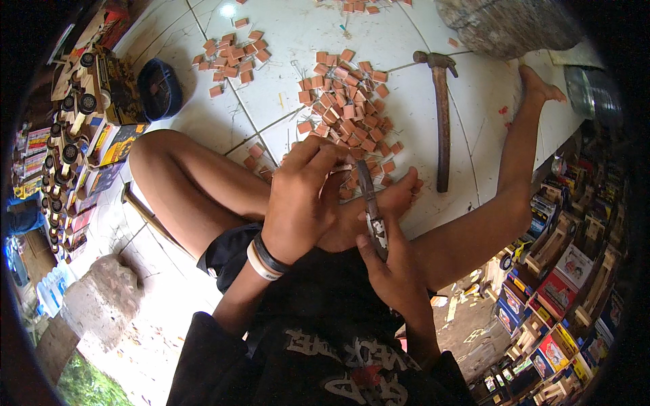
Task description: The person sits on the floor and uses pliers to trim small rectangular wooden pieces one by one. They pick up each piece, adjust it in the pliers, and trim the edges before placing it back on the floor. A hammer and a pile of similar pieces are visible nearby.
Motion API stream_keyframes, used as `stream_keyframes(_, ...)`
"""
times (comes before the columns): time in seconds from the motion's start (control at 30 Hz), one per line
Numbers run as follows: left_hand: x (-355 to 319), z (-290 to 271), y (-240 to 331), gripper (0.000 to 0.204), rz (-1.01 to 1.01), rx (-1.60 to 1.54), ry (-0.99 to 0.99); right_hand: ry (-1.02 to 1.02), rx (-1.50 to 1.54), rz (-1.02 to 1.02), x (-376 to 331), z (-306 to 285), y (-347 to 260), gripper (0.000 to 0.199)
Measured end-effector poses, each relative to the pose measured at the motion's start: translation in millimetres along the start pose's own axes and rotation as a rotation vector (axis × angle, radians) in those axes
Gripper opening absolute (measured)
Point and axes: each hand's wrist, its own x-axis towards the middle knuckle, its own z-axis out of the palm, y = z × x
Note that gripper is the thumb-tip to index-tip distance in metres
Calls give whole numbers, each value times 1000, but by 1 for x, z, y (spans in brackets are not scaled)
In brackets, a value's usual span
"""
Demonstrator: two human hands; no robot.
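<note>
L hand (302, 193) pinching small pc (346, 167), mostly hidden, R hand (394, 265) wrapped round part-hidden pliers (367, 190).

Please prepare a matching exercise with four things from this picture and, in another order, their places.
1. claw hammer with brown wooden handle
2. dark blue rounded tub
3. white ring-shaped wristband
4. worn, dark metal hand tool

A. in the right hand
B. beyond the left knee
C. right of the heap of small orange-brown square pieces
D. on the wrist of the left hand

Pairs: 1-C, 2-B, 3-D, 4-A
</note>
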Motion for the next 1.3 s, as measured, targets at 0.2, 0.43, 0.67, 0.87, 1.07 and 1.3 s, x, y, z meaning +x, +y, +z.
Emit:
stream_keyframes(0.2, -2, 13, 0, 22, -143, -664, 192, -315, 765, 353, -2, -4, -1, 43)
stream_keyframes(0.43, -9, 12, 12, 16, -28, -179, 267, 158, -351, -91, -4, 16, 5, 72)
stream_keyframes(0.67, -5, 3, 8, 13, -198, -350, 203, 245, -237, -86, -1, 10, 4, 44)
stream_keyframes(0.87, -1, -12, 6, 18, -450, -650, 42, 105, -85, -17, -3, -13, 5, 49)
stream_keyframes(1.07, 0, -14, 8, 17, -482, -747, -42, 17, -57, -55, -3, -18, 8, 56)
stream_keyframes(1.3, 1, -12, 2, 18, -496, -766, -89, 44, -78, -35, -5, -14, 2, 50)
